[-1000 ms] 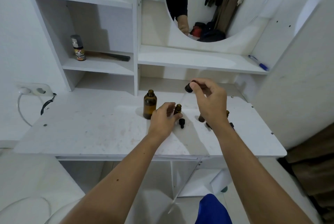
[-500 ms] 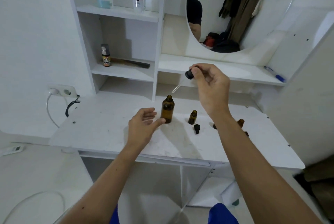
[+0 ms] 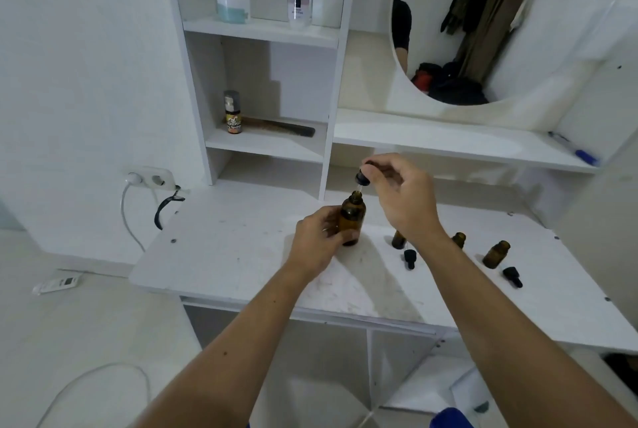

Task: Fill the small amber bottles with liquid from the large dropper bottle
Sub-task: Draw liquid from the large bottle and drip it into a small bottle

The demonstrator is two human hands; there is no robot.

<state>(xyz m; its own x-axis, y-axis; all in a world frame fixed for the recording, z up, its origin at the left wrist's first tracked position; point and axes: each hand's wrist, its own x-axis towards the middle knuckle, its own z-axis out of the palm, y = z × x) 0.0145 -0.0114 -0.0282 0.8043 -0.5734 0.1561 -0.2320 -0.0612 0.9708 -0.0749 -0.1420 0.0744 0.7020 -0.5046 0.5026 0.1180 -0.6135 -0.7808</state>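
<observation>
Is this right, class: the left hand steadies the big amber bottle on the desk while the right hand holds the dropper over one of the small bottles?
Not quite. In the head view the right hand holds the dropper over the mouth of the big amber bottle, not a small one. The left hand does steady that bottle on the desk.

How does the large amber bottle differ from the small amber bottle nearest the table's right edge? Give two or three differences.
The large amber bottle is taller and wider; the small amber bottle is squat. The left hand grips the large one; the small one stands untouched. A dropper enters the large one's neck; the small one's is empty. Both are uncapped, upright.
</observation>
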